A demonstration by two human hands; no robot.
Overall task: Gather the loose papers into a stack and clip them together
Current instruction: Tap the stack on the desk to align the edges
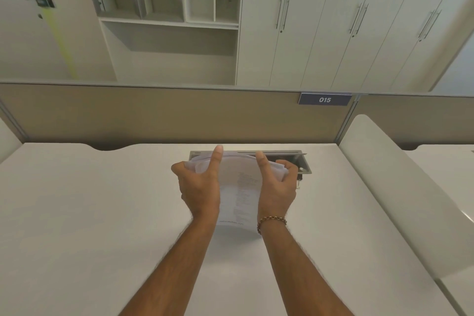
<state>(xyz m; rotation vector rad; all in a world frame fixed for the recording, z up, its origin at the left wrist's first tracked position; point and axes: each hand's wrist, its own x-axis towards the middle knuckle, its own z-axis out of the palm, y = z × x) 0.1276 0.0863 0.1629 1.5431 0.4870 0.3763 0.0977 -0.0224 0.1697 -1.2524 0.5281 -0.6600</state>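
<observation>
A stack of white printed papers (pixel 239 187) stands roughly upright above the white desk (pixel 89 213), held between both hands. My left hand (pixel 200 185) grips its left edge, thumb stretched up along the front sheet. My right hand (pixel 277 185) grips the right edge, fingers curled round the back. The top edges of the sheets are uneven and fan out slightly. No clip is visible.
Behind the papers a metal cable tray (pixel 302 161) is set into the desk's far edge. A tan partition (pixel 154 115) with a "015" sign (pixel 324 99) runs along the back. A white rounded divider (pixel 400 187) bounds the desk on the right.
</observation>
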